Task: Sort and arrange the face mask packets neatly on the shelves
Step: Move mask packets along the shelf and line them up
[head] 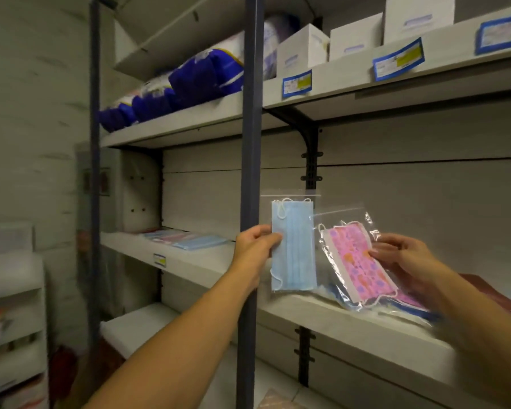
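The left hand [255, 246] pinches the left edge of a blue mask packet [294, 246], thumb on the front and the other fingers hidden behind it, holding the packet upright above the front of the middle shelf [322, 312]. The right hand [407, 261] grips the right side of a pink patterned mask packet [357, 264], thumb on the front; its other fingers are mostly behind the clear plastic and hard to make out. This packet tilts to the left, its lower end down among a loose heap of other packets [410, 308] lying on the same shelf. That heap is blurred and partly covered by the right forearm, so its count and colours cannot be told, beyond some blue and pink.

A dark upright post [250, 172] crosses in front of the left wrist. To its left, on the neighbouring shelf, a flat stack of packets [186, 239] lies near the front edge, too small to read. On the upper shelf sit blue and white bags [189, 81] and white boxes [304, 45], some cut off by the top edge, with blue-framed labels [397, 59] whose print is blurred.
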Available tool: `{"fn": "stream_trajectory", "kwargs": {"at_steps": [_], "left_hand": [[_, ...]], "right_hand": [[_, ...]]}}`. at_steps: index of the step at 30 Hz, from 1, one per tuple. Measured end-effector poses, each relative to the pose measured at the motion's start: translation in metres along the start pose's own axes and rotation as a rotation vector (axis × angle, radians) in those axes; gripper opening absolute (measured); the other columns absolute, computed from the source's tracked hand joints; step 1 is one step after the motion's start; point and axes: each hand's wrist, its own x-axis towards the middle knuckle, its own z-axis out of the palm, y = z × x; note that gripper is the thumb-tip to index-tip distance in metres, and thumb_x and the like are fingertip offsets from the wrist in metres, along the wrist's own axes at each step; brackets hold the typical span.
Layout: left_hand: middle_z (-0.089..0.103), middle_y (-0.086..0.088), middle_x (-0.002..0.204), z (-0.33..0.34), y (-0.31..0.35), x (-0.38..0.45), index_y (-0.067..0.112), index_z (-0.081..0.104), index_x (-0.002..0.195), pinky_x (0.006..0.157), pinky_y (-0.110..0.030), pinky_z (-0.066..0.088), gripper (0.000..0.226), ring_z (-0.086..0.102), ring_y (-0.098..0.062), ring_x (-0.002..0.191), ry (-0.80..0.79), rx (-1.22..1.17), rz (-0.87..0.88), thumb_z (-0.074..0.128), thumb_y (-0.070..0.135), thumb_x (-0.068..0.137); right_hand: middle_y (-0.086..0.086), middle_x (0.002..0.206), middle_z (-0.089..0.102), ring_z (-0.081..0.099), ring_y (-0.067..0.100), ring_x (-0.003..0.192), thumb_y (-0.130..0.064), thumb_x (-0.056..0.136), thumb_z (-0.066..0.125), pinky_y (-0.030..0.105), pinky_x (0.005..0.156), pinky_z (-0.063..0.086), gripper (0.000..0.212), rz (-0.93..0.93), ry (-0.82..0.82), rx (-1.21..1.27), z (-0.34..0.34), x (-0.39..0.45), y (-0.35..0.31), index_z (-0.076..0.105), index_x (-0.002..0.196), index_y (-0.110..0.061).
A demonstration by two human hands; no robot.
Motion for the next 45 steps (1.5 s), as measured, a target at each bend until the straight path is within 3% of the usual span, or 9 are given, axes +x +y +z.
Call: {"fn": "stream_trajectory", "kwargs": {"at_steps": [3,8,13,16,20,24,27,33,45], "left_hand": [[0.076,-0.007,0.103,-0.026,0.014,0.000,0.012,0.073,0.102,0.086,-0.048,0.061,0.014,0.074,-0.026,0.096,0.019,0.042,0.004,0.073,0.011,0.088],[0.074,-0.012,0.102,-0.076,0.032,-0.002,0.006,0.069,0.096,0.086,-0.044,0.061,0.010,0.073,-0.029,0.095,0.112,0.072,0.024,0.070,-0.001,0.088],[0.074,-0.014,0.105,-0.137,0.044,0.000,0.001,0.067,0.103,0.082,-0.041,0.062,0.014,0.074,-0.028,0.093,0.188,0.091,0.018,0.069,-0.002,0.089],[0.072,-0.014,0.106,-0.168,0.049,0.006,-0.002,0.065,0.109,0.081,-0.040,0.062,0.019,0.073,-0.029,0.094,0.213,0.116,0.007,0.068,-0.003,0.090],[0.073,-0.016,0.105,-0.198,0.058,0.017,-0.001,0.067,0.109,0.079,-0.040,0.062,0.019,0.073,-0.028,0.093,0.211,0.156,0.026,0.069,-0.001,0.090],[0.073,-0.016,0.107,-0.225,0.068,0.022,-0.001,0.066,0.112,0.087,-0.047,0.061,0.021,0.073,-0.030,0.096,0.209,0.177,0.032,0.068,0.000,0.091],[0.072,-0.013,0.108,-0.250,0.072,0.024,0.002,0.066,0.114,0.089,-0.046,0.060,0.022,0.072,-0.028,0.098,0.213,0.202,0.035,0.068,0.002,0.092],[0.071,-0.005,0.101,-0.306,0.075,0.027,0.008,0.066,0.103,0.082,-0.039,0.059,0.010,0.070,-0.023,0.094,0.250,0.234,0.026,0.065,0.005,0.095],[0.069,-0.005,0.104,-0.401,0.065,0.075,0.012,0.067,0.101,0.092,-0.049,0.058,0.009,0.068,-0.023,0.097,0.358,0.290,0.022,0.067,0.008,0.093]], "right_hand": [[0.019,0.078,0.067,0.068,0.023,0.064,0.020,0.081,0.065,0.025,0.058,0.060,0.021,0.005,0.001,-0.006,0.022,-0.006,0.000,0.064,0.091,0.002],[0.015,0.078,0.067,0.068,0.026,0.074,0.019,0.080,0.067,0.024,0.059,0.059,0.020,0.008,-0.002,-0.109,0.064,-0.010,0.002,0.064,0.084,0.000],[0.015,0.085,0.068,0.071,0.029,0.080,0.014,0.083,0.069,0.032,0.065,0.062,0.016,-0.016,-0.040,-0.157,0.119,-0.021,-0.003,0.064,0.086,0.000],[0.014,0.085,0.071,0.072,0.032,0.085,0.009,0.081,0.075,0.042,0.076,0.062,0.017,-0.056,-0.022,-0.190,0.155,-0.027,-0.002,0.063,0.083,-0.004],[0.014,0.084,0.068,0.073,0.027,0.082,0.008,0.082,0.076,0.032,0.063,0.061,0.019,-0.121,0.000,-0.196,0.202,-0.036,0.001,0.061,0.086,-0.003],[0.011,0.083,0.071,0.074,0.025,0.085,0.005,0.080,0.078,0.040,0.075,0.063,0.018,-0.166,0.030,-0.250,0.250,-0.035,0.012,0.065,0.083,-0.006],[0.013,0.090,0.071,0.074,0.024,0.086,0.004,0.082,0.077,0.038,0.076,0.062,0.017,-0.172,0.062,-0.230,0.287,-0.036,0.018,0.066,0.089,-0.006],[0.008,0.084,0.066,0.071,0.026,0.088,0.008,0.082,0.076,0.038,0.071,0.061,0.023,-0.109,0.106,-0.186,0.347,-0.031,0.043,0.061,0.081,-0.009],[0.013,0.109,0.067,0.071,0.028,0.095,0.006,0.086,0.072,0.047,0.081,0.062,0.022,-0.011,0.024,-0.143,0.429,0.019,0.093,0.064,0.101,-0.008]]}}
